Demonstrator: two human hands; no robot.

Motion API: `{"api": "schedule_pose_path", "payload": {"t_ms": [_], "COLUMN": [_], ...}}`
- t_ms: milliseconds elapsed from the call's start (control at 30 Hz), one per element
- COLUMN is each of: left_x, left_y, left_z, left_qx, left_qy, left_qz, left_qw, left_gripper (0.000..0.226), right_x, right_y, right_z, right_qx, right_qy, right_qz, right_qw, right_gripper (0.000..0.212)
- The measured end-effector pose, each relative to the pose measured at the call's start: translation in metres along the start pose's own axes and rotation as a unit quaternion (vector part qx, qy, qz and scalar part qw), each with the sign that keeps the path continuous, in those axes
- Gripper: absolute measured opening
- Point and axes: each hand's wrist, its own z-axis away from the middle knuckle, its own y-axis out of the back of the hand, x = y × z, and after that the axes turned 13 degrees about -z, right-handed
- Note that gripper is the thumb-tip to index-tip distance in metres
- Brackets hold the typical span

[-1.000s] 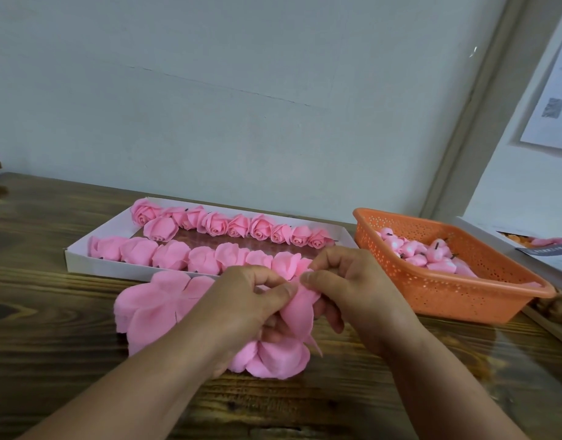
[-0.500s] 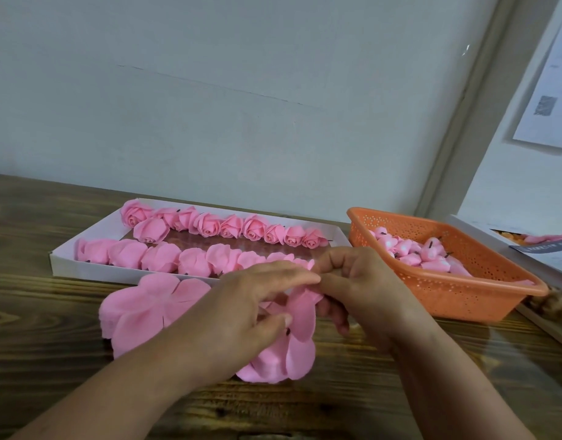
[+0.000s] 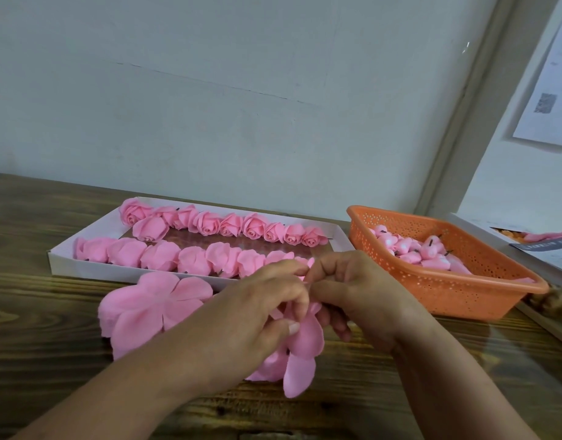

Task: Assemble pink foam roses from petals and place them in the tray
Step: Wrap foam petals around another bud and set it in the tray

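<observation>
Just in front of the tray [image 3: 64, 265], I pinch the petal piece [image 3: 305, 341] with my left hand [image 3: 257, 315] and right hand [image 3: 352, 293], and should wrap it snugly.

We see a dark, grained wooden table [image 3: 35, 328] bearing a shallow white cardboard tray [image 3: 92, 266], an orange perforated plastic basket [image 3: 457, 290] just beside it, and a flat stack of pink foam petal sheets [image 3: 146, 309].

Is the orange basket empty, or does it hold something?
Not empty. The orange basket holds a pile of small pink buds, well below its rim.
</observation>
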Motion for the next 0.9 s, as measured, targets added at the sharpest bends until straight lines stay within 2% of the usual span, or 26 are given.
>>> {"api": "schedule_pose_path", "payload": {"t_ms": [100, 200, 267, 367, 467, 567, 800, 900], "left_x": [0.001, 0.003, 0.003, 0.004, 0.005, 0.005, 0.008, 0.009], "left_y": [0.002, 0.007, 0.006, 0.002, 0.003, 0.009, 0.017, 0.022], "left_z": [-0.001, -0.002, -0.002, -0.001, 0.001, 0.001, 0.002, 0.002], "left_qx": [-0.003, -0.029, -0.052, -0.063, -0.046, -0.037, 0.044, 0.082], "left_qy": [-0.004, -0.023, -0.031, -0.022, -0.013, -0.007, -0.002, 0.015], "left_qz": [0.007, -0.003, -0.014, -0.009, 0.015, 0.038, 0.048, 0.068], "left_qw": [1.000, 0.999, 0.998, 0.998, 0.999, 0.999, 0.998, 0.994], "left_gripper": [0.022, 0.041, 0.046, 0.029, 0.021, 0.029, 0.031, 0.025], "right_x": [0.001, 0.000, 0.001, 0.001, 0.001, 0.000, -0.002, -0.002], "right_y": [0.001, 0.002, 0.002, 0.001, 0.001, 0.003, 0.009, 0.012], "right_z": [0.000, 0.000, 0.000, 0.001, 0.001, 0.001, 0.001, 0.001], "right_qx": [0.000, 0.000, -0.002, -0.011, -0.014, -0.002, 0.049, 0.070], "right_qy": [0.004, 0.003, -0.002, -0.008, -0.008, -0.005, 0.028, 0.043], "right_qz": [0.007, 0.012, 0.008, 0.007, 0.015, 0.013, -0.022, -0.046], "right_qw": [1.000, 1.000, 1.000, 1.000, 1.000, 1.000, 0.998, 0.996], "right_gripper": [0.011, 0.013, 0.015, 0.013, 0.014, 0.019, 0.023, 0.022]}}
